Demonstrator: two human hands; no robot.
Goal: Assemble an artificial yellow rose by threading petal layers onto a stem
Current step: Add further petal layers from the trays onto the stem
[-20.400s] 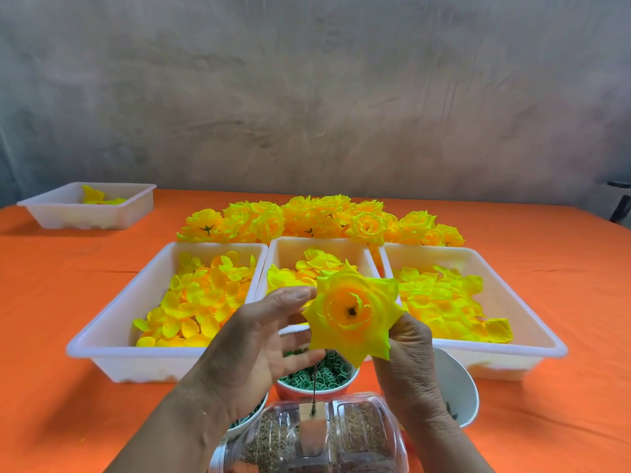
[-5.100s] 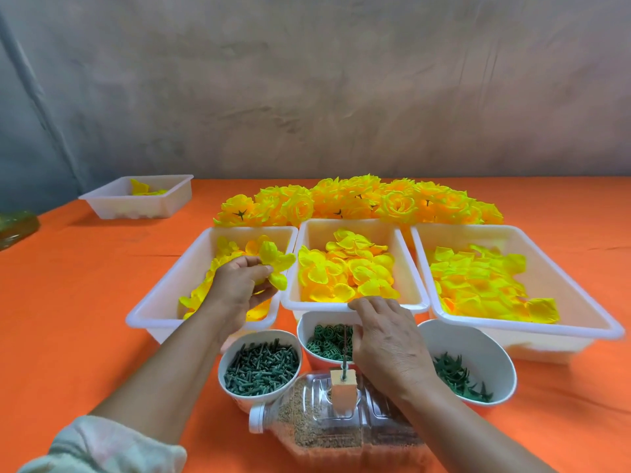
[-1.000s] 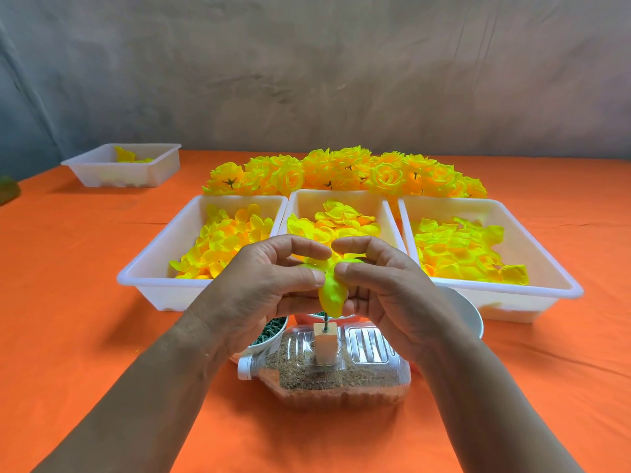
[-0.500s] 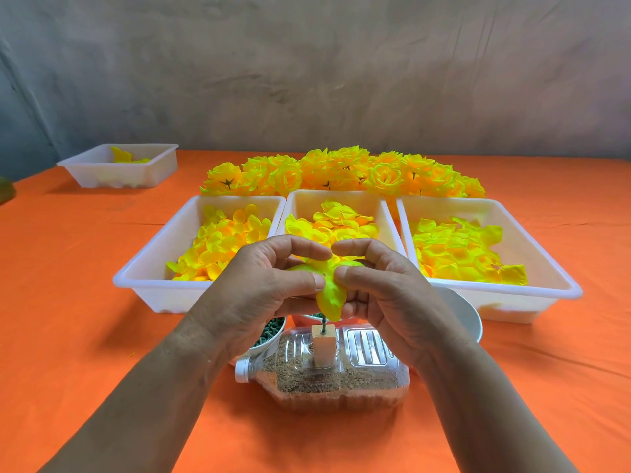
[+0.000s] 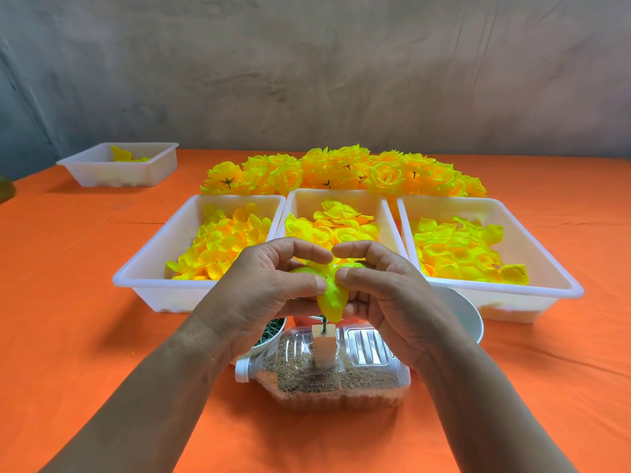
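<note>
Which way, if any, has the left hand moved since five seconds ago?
Yes. The left hand came out of the left tray, rightward, to the petal layer over the wooden block.

Sand-filled bottle [image 5: 324, 380] lies on its side on orange cloth [image 5: 85, 319], cap pointing left. Just behind-left of bottle: left bowl [image 5: 264, 348] holding green bits. Behind-right: right bowl [image 5: 461, 319], white. Far back-left of bottle: small tray [image 5: 112, 175], few yellow pieces inside. Grey wall [image 5: 307, 80] beyond.
</note>
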